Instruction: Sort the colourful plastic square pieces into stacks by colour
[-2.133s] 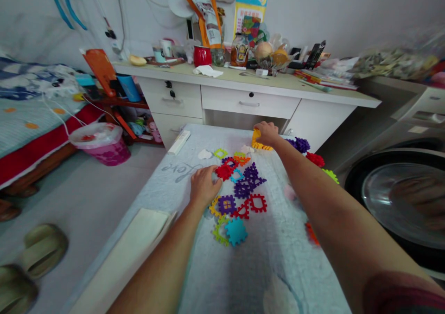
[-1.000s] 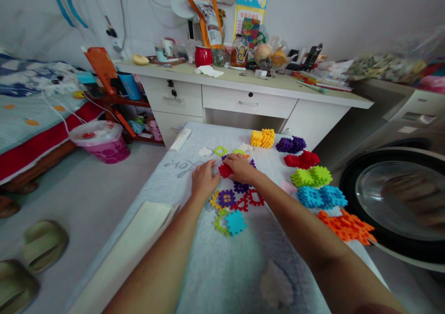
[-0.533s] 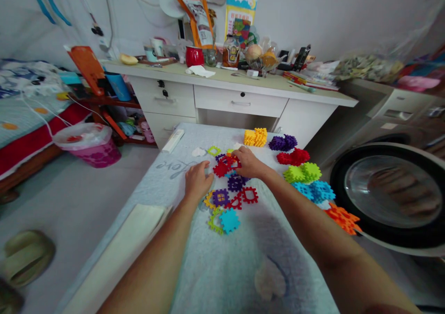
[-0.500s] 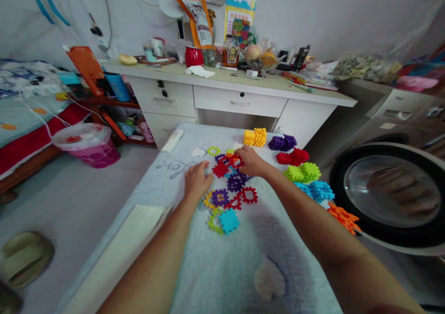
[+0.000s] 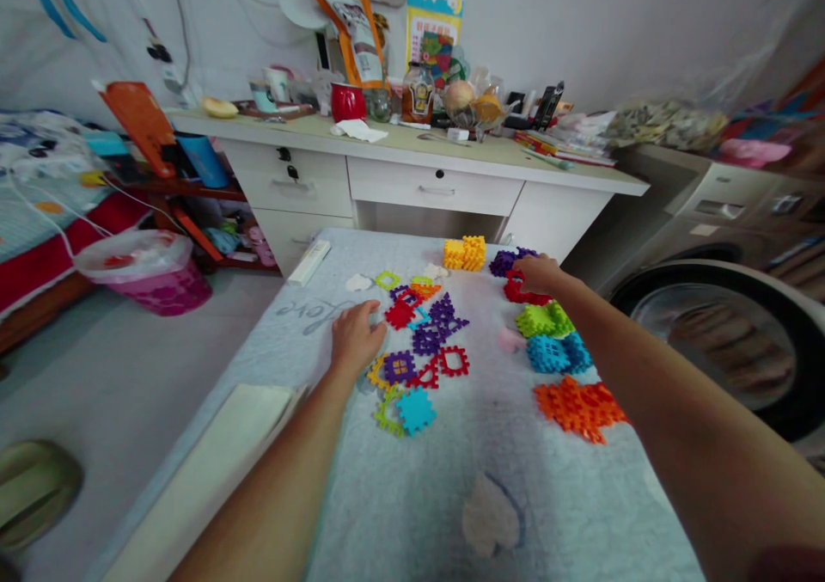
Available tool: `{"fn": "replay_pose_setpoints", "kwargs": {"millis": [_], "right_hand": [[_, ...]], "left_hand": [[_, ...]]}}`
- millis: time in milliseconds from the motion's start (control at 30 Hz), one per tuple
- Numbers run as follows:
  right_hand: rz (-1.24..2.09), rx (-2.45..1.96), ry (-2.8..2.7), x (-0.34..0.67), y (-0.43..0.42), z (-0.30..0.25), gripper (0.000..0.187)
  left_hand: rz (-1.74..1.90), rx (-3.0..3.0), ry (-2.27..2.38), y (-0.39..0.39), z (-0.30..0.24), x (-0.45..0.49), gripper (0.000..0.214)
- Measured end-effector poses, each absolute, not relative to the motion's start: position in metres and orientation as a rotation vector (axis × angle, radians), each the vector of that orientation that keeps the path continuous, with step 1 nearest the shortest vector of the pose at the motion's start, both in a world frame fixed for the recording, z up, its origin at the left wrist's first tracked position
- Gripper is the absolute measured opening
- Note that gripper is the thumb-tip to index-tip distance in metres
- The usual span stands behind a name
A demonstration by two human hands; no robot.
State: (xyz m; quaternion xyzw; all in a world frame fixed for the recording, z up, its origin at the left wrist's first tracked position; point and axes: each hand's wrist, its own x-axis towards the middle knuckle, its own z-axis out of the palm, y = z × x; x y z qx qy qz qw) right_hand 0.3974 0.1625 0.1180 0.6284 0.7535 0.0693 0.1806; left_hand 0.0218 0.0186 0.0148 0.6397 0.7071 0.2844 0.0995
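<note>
One hand [image 5: 539, 275], the right, now at the red pile [image 5: 515, 288], earlier at mixed pieces [image 5: 426, 339]

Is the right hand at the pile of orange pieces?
No, the right hand is at the red pile, with the green pile and blue pile between it and the orange pile.

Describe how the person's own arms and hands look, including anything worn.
The left hand and right hand are bare: no gloves, and no ring or watch shows. Both forearms are uncovered. A blurred, dark reddish patch, probably a sleeve, shows at the lower right; no left sleeve is in view.
</note>
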Motion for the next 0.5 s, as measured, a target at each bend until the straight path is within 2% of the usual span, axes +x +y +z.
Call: {"fn": "replay_pose_setpoints", "kwargs": {"millis": [500], "right_hand": [[0.22, 1.764, 2.135, 0.403, 0.153, 0.11, 0.039]], "left_hand": [[0.849, 1.901, 2.091, 0.019, 0.013, 0.021, 0.042]]}}
